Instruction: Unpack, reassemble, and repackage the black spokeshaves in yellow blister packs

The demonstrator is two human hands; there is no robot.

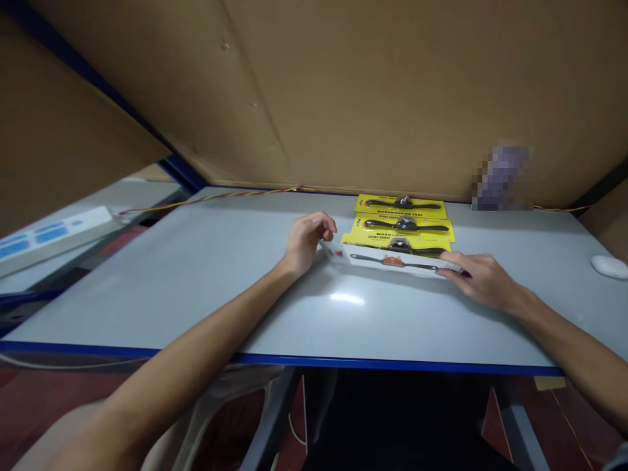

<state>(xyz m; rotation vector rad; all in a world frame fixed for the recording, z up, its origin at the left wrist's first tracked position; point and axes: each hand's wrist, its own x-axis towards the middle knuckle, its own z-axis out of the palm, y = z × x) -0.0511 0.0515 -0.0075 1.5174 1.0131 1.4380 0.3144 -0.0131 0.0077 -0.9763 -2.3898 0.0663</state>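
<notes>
My right hand point(478, 278) pinches the right end of a spokeshave package point(377, 258), its white printed side tilted toward me. That side shows a picture of a long dark-handled tool with a red and orange middle. At the package's left end, my left hand point(308, 242) has loosely curled fingers with a gap between them; no firm hold on the card shows. Just behind lie three yellow-carded spokeshaves in a column: a far one point(402, 204), a middle one point(405, 227) and a near one point(400, 244), which the raised package partly covers.
The grey tabletop point(196, 288) has a blue front edge. A white mouse point(609, 267) lies far right, and a white power strip point(53, 237) sits far left. A twisted red-yellow wire point(210, 196) runs along the back below a brown board point(343, 98). A blurred purple object point(503, 178) stands back right.
</notes>
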